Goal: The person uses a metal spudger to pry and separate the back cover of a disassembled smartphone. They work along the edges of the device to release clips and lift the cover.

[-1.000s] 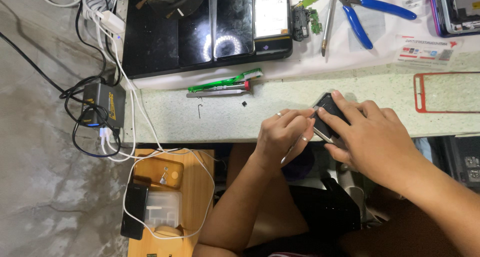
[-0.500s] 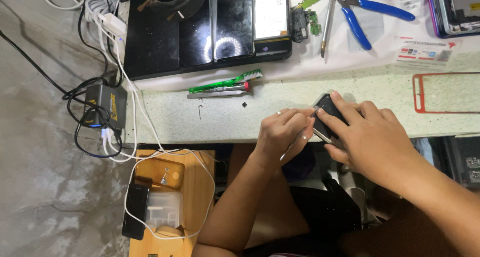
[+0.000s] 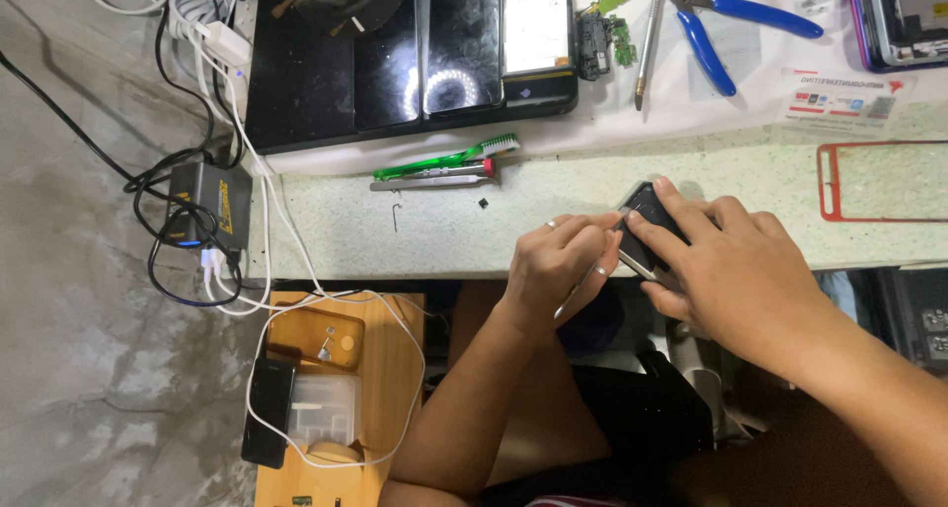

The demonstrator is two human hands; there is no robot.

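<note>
A dark phone (image 3: 647, 211) lies near the front edge of the speckled worktop (image 3: 444, 226), mostly covered by my right hand (image 3: 736, 270), which presses down on it with fingers spread over its top. My left hand (image 3: 558, 260) is closed around a thin metal tool (image 3: 592, 275) whose tip meets the phone's left edge. A ring shows on one left finger.
A green toothbrush (image 3: 449, 158) and metal tweezers (image 3: 430, 181) lie left of the hands. Further back sit a black mat (image 3: 395, 63), blue pliers (image 3: 736, 23), circuit parts (image 3: 602, 33) and a red phone frame (image 3: 879, 181). Cables and a charger (image 3: 207, 206) hang left; a wooden stool (image 3: 336, 389) stands below.
</note>
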